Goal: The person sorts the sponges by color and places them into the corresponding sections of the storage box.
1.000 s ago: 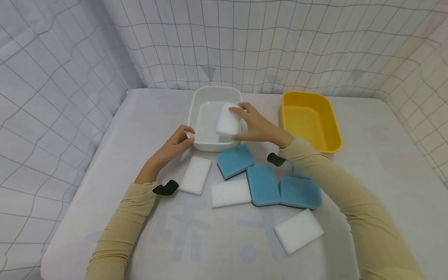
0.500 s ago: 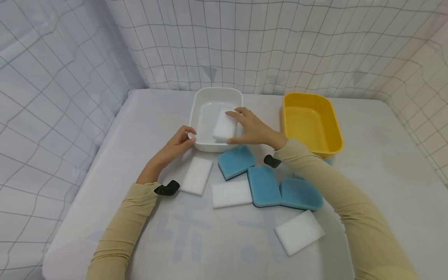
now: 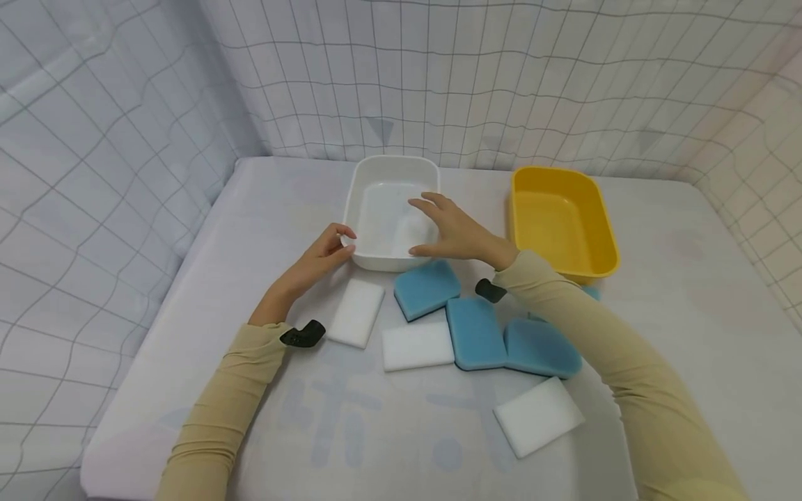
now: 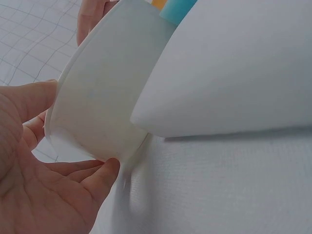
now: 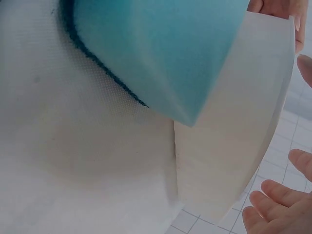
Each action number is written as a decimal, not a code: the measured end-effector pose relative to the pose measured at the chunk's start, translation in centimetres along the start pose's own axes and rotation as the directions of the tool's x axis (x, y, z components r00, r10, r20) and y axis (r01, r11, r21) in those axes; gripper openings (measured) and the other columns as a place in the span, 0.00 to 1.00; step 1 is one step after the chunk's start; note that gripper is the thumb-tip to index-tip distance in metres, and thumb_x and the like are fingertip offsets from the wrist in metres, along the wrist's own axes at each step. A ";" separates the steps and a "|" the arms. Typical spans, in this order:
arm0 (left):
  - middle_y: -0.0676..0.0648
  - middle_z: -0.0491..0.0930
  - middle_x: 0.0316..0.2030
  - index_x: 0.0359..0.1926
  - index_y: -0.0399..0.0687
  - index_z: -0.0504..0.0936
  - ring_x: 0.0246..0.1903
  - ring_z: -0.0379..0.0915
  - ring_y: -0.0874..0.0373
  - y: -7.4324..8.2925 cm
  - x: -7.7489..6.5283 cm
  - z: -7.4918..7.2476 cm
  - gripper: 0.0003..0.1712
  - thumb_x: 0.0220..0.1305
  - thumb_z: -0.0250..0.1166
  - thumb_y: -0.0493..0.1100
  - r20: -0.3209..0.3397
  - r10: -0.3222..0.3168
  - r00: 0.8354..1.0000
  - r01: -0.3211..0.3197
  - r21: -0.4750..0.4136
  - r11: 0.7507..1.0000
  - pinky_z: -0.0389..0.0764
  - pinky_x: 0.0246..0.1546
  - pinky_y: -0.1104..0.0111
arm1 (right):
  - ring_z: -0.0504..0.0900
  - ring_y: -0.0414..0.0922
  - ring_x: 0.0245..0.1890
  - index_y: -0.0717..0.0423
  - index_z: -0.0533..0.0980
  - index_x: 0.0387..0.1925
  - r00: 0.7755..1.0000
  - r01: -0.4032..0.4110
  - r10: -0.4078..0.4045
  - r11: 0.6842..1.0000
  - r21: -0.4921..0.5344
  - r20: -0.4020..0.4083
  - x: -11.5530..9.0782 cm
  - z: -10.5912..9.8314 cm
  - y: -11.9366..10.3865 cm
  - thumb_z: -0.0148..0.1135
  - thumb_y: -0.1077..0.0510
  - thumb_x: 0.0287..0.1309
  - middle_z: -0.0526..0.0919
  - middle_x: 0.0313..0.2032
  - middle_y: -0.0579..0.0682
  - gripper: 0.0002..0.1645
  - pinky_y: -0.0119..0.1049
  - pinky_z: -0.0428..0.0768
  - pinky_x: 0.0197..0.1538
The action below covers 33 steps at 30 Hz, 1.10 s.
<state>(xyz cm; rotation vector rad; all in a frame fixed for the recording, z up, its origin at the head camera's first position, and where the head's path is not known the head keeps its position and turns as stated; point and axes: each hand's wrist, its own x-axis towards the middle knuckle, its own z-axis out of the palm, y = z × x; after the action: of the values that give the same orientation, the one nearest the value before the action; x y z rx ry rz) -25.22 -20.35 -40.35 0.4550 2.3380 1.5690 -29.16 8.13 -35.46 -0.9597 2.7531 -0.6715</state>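
In the head view, the left hand [image 3: 318, 259] gripped the near left corner of a rounded white plastic tray [image 3: 383, 264], the right hand [image 3: 456, 231] spread empty fingers over its right side, and a yellow plastic tray [image 3: 560, 229] stood to its right. The left wrist view showed a rectangular white foam sponge [image 4: 234, 68] just outside the white tray, the right wrist view a dark-backed blue foam sponge [image 5: 161, 48].

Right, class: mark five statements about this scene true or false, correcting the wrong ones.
The yellow bin stands right of the white bin in the head view. True.
The left hand holds the white bin's rim. True.
The right hand is over the yellow bin. False: its fingers are over the white bin.
The blue sponges lie inside the yellow bin. False: they lie on the table.
Three white sponges show on the table. True.
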 end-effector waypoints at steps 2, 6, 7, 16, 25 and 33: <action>0.43 0.62 0.32 0.57 0.45 0.57 0.37 0.60 0.54 0.0 0.0 0.1 0.19 0.71 0.49 0.46 0.001 -0.002 1.000 0.002 -0.001 1.000 0.60 0.43 0.64 | 0.52 0.56 0.71 0.49 0.54 0.71 1.000 0.002 -0.002 1.000 0.000 -0.001 -0.2 -0.1 -0.1 0.66 0.40 0.50 0.48 0.72 0.58 0.51 0.54 0.59 0.69; 0.45 0.61 0.31 0.57 0.45 0.57 0.35 0.59 0.54 0.0 0.0 0.2 0.18 0.71 0.49 0.45 -0.002 0.000 1.000 0.000 -0.009 1.000 0.60 0.42 0.64 | 0.53 0.55 0.70 0.50 0.54 0.71 1.000 0.014 -0.014 1.000 0.000 -0.007 -0.6 -0.3 -0.3 0.66 0.41 0.51 0.49 0.72 0.58 0.50 0.54 0.61 0.69; 0.45 0.61 0.31 0.57 0.45 0.57 0.35 0.59 0.54 0.0 0.1 0.2 0.18 0.71 0.49 0.45 -0.003 0.002 1.000 -0.002 -0.010 1.000 0.60 0.41 0.64 | 0.54 0.55 0.70 0.50 0.54 0.70 1.000 0.021 -0.021 1.000 0.000 -0.013 -0.7 -0.3 -0.4 0.66 0.41 0.51 0.50 0.72 0.58 0.50 0.54 0.61 0.68; 0.48 0.60 0.30 0.57 0.45 0.57 0.33 0.58 0.56 0.0 0.1 0.1 0.18 0.71 0.49 0.45 -0.005 0.018 1.000 -0.018 -0.002 1.000 0.60 0.39 0.66 | 0.59 0.55 0.67 0.55 0.57 0.69 0.992 0.105 -0.105 0.994 -0.007 -0.069 -1.5 -0.6 -0.2 0.66 0.45 0.52 0.56 0.69 0.59 0.48 0.50 0.65 0.67; 0.48 0.58 0.28 0.57 0.45 0.57 0.31 0.56 0.58 0.0 0.1 0.1 0.18 0.71 0.49 0.45 -0.011 0.017 1.000 -0.017 0.009 1.000 0.59 0.37 0.68 | 0.61 0.55 0.66 0.57 0.58 0.68 0.983 0.155 -0.157 0.987 -0.028 -0.094 -2.6 -0.8 -0.2 0.67 0.48 0.51 0.59 0.67 0.60 0.46 0.50 0.65 0.67; 0.48 0.59 0.29 0.57 0.45 0.57 0.31 0.56 0.58 0.0 0.2 0.1 0.18 0.71 0.49 0.44 -0.011 0.018 1.000 -0.018 0.005 1.000 0.59 0.37 0.67 | 0.62 0.54 0.66 0.57 0.59 0.67 0.976 0.198 -0.198 0.980 -0.013 -0.084 -3.6 -0.7 -0.4 0.66 0.49 0.53 0.61 0.67 0.59 0.44 0.50 0.65 0.67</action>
<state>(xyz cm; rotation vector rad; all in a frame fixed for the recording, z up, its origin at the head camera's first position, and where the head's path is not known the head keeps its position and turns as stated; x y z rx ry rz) -25.32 -20.19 -40.35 0.4715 2.3532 1.5777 -26.33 10.34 -34.68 -1.2474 2.7558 -0.7526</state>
